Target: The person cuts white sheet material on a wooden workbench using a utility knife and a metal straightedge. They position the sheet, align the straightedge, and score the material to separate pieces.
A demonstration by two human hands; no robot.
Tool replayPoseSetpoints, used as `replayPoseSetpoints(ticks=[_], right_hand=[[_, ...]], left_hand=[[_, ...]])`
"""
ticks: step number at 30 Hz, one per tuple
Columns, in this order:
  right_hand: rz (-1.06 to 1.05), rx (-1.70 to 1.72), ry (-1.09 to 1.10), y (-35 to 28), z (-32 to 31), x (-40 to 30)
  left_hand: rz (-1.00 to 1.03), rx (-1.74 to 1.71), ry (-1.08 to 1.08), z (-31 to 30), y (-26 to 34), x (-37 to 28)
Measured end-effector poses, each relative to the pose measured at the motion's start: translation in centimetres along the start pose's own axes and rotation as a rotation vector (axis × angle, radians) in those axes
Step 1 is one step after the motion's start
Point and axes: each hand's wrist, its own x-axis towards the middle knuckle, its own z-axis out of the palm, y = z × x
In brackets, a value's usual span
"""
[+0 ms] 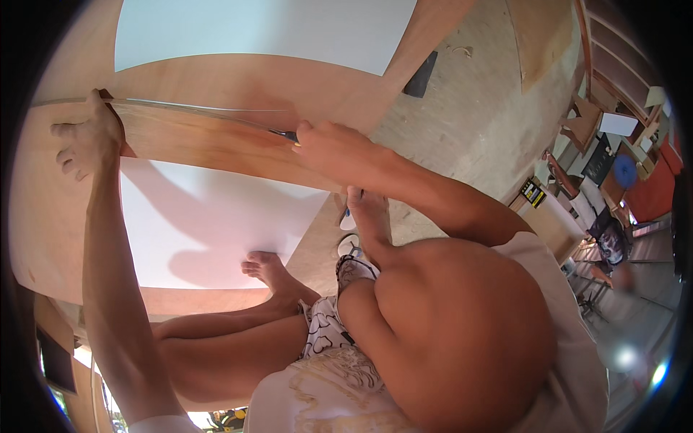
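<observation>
My left hand [93, 135] presses on a long thin strip [178, 107] that runs across a large wooden sheet [216, 138], its fingers spread over the strip's left part. My right hand [330, 149] grips a dark-handled cutting tool [286, 135], seemingly a utility knife, whose tip meets the sheet at the strip's right end. A thin pale line shows just above the strip. One white panel [216, 216] lies below the strip, near my bare foot; another white panel [254, 32] lies above it.
Dark flat piece [421, 74] and sandals [349, 246] lie on the concrete floor [460, 124]. My bare feet [265, 268] rest at the work. A person [609, 233] is at the far right, near a blue round object [625, 171] and wooden pieces. A board [547, 32] lies at top right.
</observation>
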Motion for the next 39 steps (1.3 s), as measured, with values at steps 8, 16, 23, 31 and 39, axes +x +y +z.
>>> replayPoseSetpoints(ticks=[8,16,23,31,39], right_hand=[[0.09,-0.019,-0.021,0.3,0.2,-0.6],[0.179,0.004,-0.092,1.2,-0.5,-1.5],[0.321,-0.002,-0.2,5.2,0.7,-5.3],[0.309,-0.256,-0.216,9.0,0.1,-8.4],[0.467,0.077,0.315,9.8,2.5,-10.6]], left_hand=[[0.016,0.018,-0.044,-0.5,0.1,-0.2],[0.016,0.0,0.017,-0.2,0.0,0.0],[0.04,-0.075,0.004,-0.1,-0.3,-0.3],[0.06,-0.092,-0.034,-0.7,-0.6,-0.2],[0.063,-0.088,-0.007,0.3,-0.3,-0.5]])
